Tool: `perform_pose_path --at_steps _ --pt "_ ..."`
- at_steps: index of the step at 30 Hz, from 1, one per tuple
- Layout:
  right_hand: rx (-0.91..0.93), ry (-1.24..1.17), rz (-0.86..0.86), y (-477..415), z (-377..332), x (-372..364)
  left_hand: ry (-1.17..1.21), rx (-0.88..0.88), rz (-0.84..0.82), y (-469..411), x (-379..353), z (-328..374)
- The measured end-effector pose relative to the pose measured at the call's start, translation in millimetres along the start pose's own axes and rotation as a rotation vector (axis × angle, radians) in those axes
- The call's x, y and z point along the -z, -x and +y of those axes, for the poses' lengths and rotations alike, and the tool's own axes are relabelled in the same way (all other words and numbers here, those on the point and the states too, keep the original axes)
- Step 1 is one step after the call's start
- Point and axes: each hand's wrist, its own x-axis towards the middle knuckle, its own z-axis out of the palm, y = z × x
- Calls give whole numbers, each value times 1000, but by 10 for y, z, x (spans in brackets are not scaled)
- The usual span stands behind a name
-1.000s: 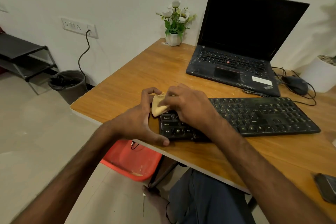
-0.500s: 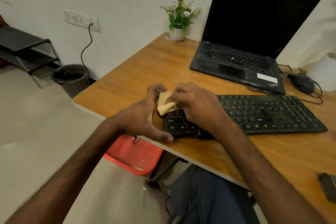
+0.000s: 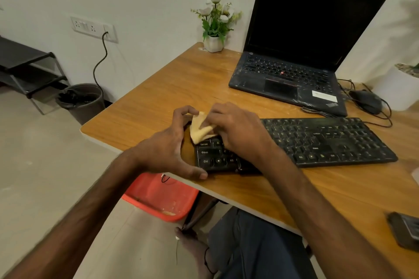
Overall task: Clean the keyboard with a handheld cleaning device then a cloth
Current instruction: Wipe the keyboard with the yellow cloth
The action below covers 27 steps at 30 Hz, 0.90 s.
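A black keyboard lies across the wooden table. My right hand holds a small yellow cloth and presses it onto the keys at the keyboard's far left corner. My left hand grips the keyboard's left end, with the thumb at the near edge and the fingers curled over the far corner beside the cloth. A dark handheld device lies at the table's right front edge, partly cut off.
An open black laptop stands behind the keyboard, with a mouse and cables to its right. A small flower pot sits at the back edge. Below the table are a red basin and my legs; a bin stands by the wall.
The cloth stays at the keyboard's left corner, with my right hand rubbing it slightly over the keys. My left hand keeps its grip. The camera view shifted a little.
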Motion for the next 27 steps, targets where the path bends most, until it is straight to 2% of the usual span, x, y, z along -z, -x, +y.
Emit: perform_pose_path --at_steps 4,7,12,16,20,23,27 --pt "-69 54 -23 -270 33 -42 6 2 18 0 9 9" --pt "-9 65 -49 39 -157 0 11 -2 13 -3 17 -14" --pt "-4 -8 1 601 -291 25 -6 0 7 -3 7 -2" --pt "-34 16 0 347 -231 24 2 5 -8 16 0 29" --pt "-146 93 24 -144 -105 -40 29 9 -4 28 -4 39" --pt "-97 88 -28 -138 -128 -32 25 19 0 20 2 29" --pt "-42 52 -63 344 -299 64 24 15 -9 11 7 14"
